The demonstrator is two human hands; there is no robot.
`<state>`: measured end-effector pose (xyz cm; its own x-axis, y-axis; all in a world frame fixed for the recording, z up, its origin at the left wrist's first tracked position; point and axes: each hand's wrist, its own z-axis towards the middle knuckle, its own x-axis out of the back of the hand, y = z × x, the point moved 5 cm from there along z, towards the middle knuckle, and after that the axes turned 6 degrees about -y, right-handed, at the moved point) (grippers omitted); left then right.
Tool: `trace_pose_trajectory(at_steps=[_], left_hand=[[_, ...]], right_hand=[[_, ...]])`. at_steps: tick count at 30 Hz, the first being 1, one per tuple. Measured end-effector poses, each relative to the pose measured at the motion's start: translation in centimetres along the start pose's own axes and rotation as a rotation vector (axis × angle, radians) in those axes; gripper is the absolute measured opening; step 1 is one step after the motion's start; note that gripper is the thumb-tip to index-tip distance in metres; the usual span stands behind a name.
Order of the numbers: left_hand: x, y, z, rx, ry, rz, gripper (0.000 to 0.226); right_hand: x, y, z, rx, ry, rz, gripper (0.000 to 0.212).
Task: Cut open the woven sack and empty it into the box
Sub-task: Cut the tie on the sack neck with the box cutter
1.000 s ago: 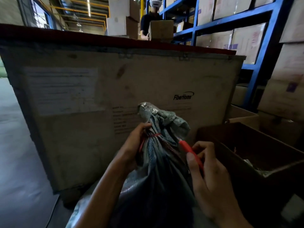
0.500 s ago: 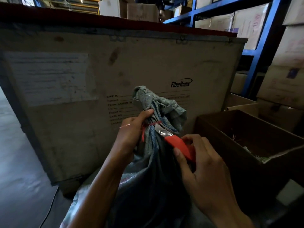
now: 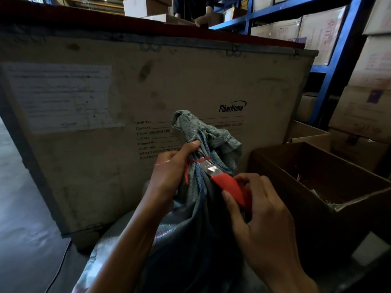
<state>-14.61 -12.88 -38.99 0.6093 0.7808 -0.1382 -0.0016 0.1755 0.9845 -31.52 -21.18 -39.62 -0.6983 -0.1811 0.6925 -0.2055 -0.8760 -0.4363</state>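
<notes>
A grey-blue woven sack [image 3: 196, 218] stands upright in front of me, its bunched neck tied with a red string [image 3: 197, 160]. My left hand [image 3: 171, 172] grips the neck just at the tie. My right hand [image 3: 260, 210] holds a red utility knife [image 3: 230, 187], whose metal blade tip lies against the red string on the right side of the neck. An open brown cardboard box [image 3: 317, 187] sits to the right of the sack, with a few scraps inside.
A large wooden crate [image 3: 127, 98] with a "FiberHome" label stands right behind the sack. Blue shelving [image 3: 336, 60] stacked with cartons fills the right side. Another person's hand [image 3: 201, 20] works beyond the crate. Bare grey floor lies to the left.
The knife's blade has moved up from beside the sack to the red tie at the neck. My left hand has kept its grip. The view has tilted down and closer.
</notes>
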Motion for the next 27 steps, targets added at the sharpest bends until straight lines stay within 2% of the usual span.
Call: trace_pose_trajectory(at_steps=[8, 13, 19, 27], left_hand=[[0.3, -0.5, -0.2, 0.013, 0.106, 0.012, 0.06], [0.3, -0.4, -0.6, -0.013, 0.146, -0.042, 0.066], [-1.1, -0.1, -1.6, -0.1, 0.154, -0.048, 0.085], [-1.2, 0.1, -2.0, -0.038, 0.181, -0.061, 0.079]], right_hand=[[-0.6, -0.4, -0.2, 0.016, -0.021, -0.038, 0.03], [-0.9, -0.4, -0.3, 0.021, -0.016, 0.018, 0.028], [-0.9, 0.1, -0.2, 0.002, 0.022, 0.136, 0.032], [-0.5, 0.0, -0.6, 0.008, 0.01, 0.145, 0.03]])
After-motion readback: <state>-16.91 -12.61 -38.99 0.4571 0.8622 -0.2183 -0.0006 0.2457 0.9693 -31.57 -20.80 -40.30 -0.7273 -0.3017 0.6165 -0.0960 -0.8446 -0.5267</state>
